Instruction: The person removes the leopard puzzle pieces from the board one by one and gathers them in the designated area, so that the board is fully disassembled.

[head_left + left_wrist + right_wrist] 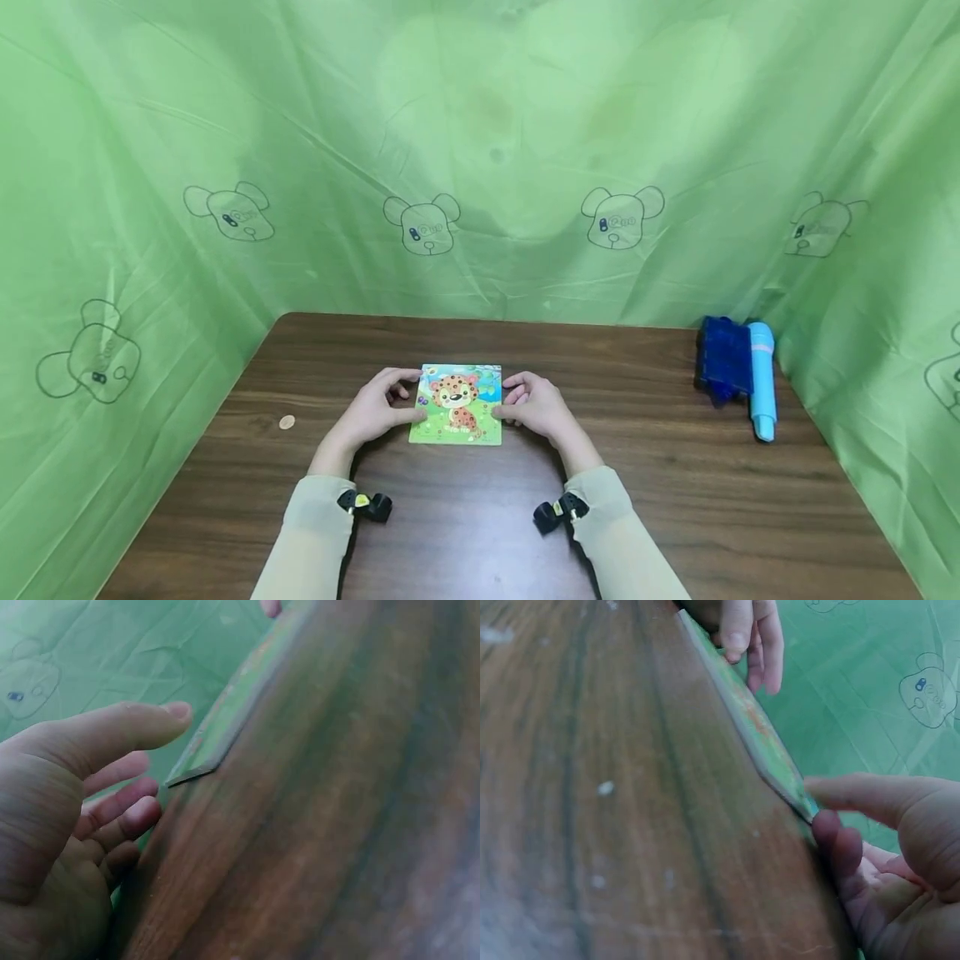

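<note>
A thin square picture board [456, 408] with a cartoon leopard on green lies on the brown table, between both hands. My left hand [378, 406] holds its left side, thumb over the face and index finger at the upper left edge. In the left wrist view that thumb [142, 731] reaches over the board's edge [206, 754], with the other fingers curled beside it. On the opposite side, my right hand [536, 406] pinches the right edge. The right wrist view has the right thumb [855, 793] at the board's corner and curled fingertips [836, 838] just below.
A small pale round disc [287, 422] lies on the table [645, 467] to the left. At the far right are a dark blue translucent object [724, 358] and a light blue stick-shaped thing [762, 379] side by side. Green curtain [495, 150] surrounds the table's back and sides.
</note>
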A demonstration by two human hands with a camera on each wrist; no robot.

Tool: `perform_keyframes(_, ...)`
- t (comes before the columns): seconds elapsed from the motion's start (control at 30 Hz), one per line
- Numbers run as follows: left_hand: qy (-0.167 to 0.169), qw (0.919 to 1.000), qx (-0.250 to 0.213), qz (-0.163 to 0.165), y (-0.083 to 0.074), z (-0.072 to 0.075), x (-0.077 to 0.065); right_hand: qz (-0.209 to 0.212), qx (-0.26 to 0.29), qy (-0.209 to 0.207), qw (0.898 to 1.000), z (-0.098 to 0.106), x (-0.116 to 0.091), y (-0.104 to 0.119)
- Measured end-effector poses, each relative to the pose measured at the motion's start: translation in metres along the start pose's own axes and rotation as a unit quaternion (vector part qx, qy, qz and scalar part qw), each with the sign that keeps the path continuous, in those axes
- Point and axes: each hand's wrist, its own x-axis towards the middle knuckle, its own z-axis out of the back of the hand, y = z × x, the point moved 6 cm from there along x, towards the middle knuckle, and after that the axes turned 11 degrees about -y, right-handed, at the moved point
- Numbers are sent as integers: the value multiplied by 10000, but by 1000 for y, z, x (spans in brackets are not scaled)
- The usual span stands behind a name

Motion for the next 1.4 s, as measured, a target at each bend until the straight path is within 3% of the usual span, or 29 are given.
perform_keyframes(0.13, -42, 9997, -76, -224, 0, 3, 2, -25, 59, -146, 9999, 0, 3, 0)
perform_keyframes(0.4, 580, 9975, 165, -366, -1, -3, -3, -100, -37, -168, 9998, -3, 2, -1)
perform_keyframes(0.57, 785, 9955, 194, -497, -5, -7, -3, -25, -90, -211, 9997, -3, 2, -1)
perform_keyframes(0.8, 839, 9936, 537, -535, -3, -9, -4, -5, -178, -191, 9997, -5, 1, -1)
perform_keyframes(1.17, 926, 9935, 424, -500, -6, -8, -5, -75, -35, -208, 9997, -5, 4, 3)
perform_keyframes(1.4, 868, 9934, 509, -555, -4, -9, -4, 160, -407, -319, 9985, -12, 10, 10)
